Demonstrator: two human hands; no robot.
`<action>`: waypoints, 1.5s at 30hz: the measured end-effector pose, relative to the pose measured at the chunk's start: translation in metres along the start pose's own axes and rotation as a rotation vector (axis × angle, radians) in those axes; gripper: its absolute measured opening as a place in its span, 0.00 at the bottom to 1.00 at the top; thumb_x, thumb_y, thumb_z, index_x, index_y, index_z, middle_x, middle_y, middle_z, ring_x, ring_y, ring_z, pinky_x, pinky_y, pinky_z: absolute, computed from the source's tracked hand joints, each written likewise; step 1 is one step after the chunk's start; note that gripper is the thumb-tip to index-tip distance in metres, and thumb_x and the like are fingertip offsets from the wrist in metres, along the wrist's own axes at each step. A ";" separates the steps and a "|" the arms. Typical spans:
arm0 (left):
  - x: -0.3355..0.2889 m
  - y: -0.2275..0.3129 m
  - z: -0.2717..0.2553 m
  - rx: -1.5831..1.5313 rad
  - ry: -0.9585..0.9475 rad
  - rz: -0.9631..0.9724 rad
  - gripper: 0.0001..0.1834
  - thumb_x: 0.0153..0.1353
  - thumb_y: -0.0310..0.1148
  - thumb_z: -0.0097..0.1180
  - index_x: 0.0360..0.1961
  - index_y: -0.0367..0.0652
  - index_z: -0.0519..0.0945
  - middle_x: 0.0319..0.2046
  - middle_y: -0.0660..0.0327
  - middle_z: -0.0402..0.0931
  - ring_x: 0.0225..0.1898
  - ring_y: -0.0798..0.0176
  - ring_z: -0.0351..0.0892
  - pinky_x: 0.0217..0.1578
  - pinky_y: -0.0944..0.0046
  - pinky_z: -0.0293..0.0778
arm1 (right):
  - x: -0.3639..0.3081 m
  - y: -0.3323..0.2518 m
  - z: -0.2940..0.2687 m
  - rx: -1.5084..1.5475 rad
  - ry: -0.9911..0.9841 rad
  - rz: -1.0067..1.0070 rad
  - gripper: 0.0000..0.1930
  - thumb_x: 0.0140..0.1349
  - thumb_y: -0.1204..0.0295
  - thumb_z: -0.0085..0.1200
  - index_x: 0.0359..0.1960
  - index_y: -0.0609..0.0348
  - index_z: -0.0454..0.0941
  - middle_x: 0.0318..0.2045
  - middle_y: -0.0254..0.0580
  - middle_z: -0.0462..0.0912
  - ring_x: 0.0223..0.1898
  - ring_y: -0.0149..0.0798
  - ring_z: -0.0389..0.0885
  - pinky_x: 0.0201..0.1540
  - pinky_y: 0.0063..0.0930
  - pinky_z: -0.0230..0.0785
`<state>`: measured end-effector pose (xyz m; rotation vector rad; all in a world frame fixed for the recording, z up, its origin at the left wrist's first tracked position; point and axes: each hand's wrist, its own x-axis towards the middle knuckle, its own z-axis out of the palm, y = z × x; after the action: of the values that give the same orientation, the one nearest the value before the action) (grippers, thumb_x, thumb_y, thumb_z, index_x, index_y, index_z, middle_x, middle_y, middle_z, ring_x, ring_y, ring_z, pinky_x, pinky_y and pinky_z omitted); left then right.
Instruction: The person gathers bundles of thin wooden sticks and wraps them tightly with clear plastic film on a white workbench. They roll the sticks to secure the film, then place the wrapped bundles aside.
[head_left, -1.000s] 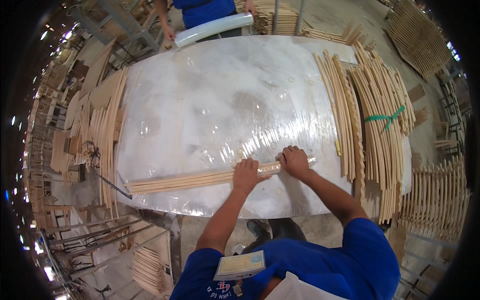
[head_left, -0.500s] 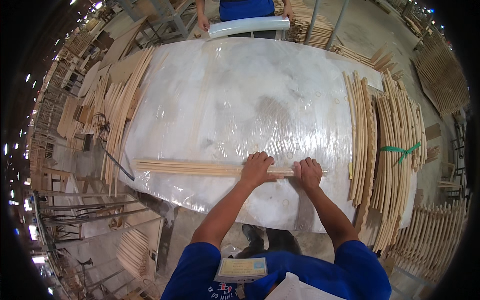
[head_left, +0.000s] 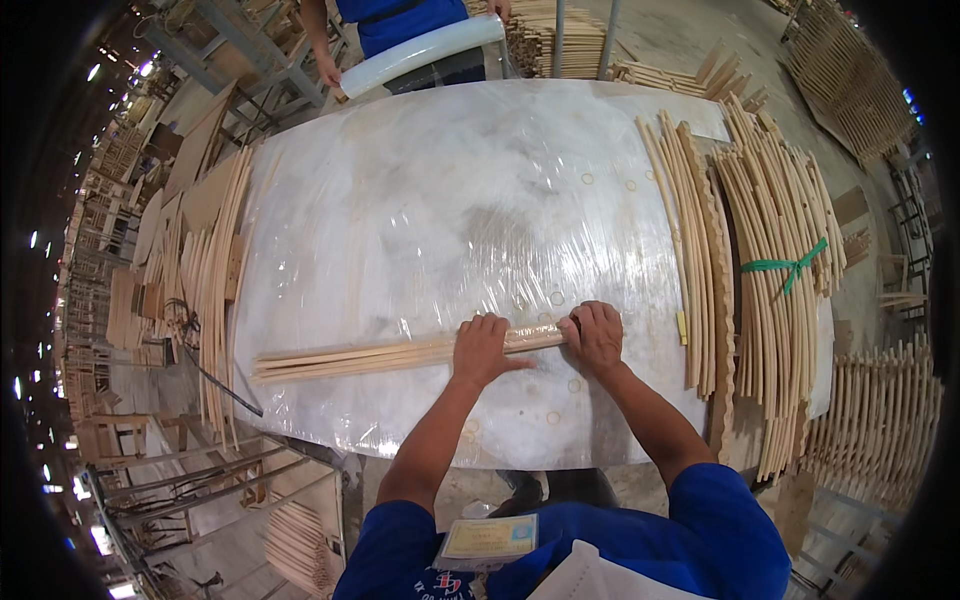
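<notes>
A bundle of long, thin wooden sticks (head_left: 350,362) lies across the near part of the table, its left ends slightly fanned out. My left hand (head_left: 482,350) is laid over the middle of the bundle, fingers curled over the sticks and thumb pointing right. At the right end, my right hand (head_left: 595,336) grips the sticks. Shiny clear film covers the stretch of bundle between my hands. Stretch film (head_left: 400,230) spreads over the tabletop from the bundle toward a film roll (head_left: 425,55), which a co-worker across the table holds at both ends.
Loose wooden sticks (head_left: 690,270) and a larger stick bundle tied with green string (head_left: 785,265) lie along the table's right side. More sticks (head_left: 222,290) line the left edge, near a dark strap (head_left: 225,390). A metal-framed cart (head_left: 200,480) stands at lower left.
My view has shifted, moving the table leftward in the picture. The bundle now slants, its right end farther from me. My right hand has turned over the end. The co-worker's roll tilts more.
</notes>
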<state>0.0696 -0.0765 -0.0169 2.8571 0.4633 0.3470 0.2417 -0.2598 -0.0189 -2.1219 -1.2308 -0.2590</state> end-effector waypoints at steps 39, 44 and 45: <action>-0.069 0.010 -0.007 -0.088 0.040 -0.088 0.34 0.43 0.62 0.79 0.37 0.46 0.82 0.41 0.58 0.77 0.44 0.51 0.78 0.43 0.51 0.79 | 0.368 -0.040 -0.020 -0.069 -0.747 0.076 0.43 0.75 0.31 0.44 0.59 0.64 0.87 0.59 0.63 0.86 0.63 0.65 0.83 0.68 0.50 0.73; -0.059 0.020 0.000 -0.176 -0.007 -0.076 0.34 0.46 0.66 0.76 0.39 0.47 0.82 0.43 0.60 0.77 0.46 0.52 0.79 0.46 0.49 0.81 | 0.393 -0.022 -0.052 0.079 -0.647 0.199 0.46 0.77 0.30 0.37 0.60 0.67 0.85 0.60 0.63 0.86 0.62 0.64 0.84 0.68 0.50 0.74; -0.063 0.013 -0.003 -0.164 -0.032 -0.110 0.35 0.48 0.67 0.74 0.40 0.47 0.83 0.43 0.60 0.77 0.47 0.52 0.79 0.47 0.48 0.81 | 0.388 -0.033 -0.045 0.205 -0.820 0.322 0.45 0.77 0.30 0.37 0.59 0.66 0.86 0.59 0.64 0.86 0.61 0.64 0.85 0.67 0.51 0.75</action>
<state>0.0143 -0.1092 -0.0234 2.6618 0.5559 0.3044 0.4293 -0.0062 0.2134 -2.2553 -1.2208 0.9204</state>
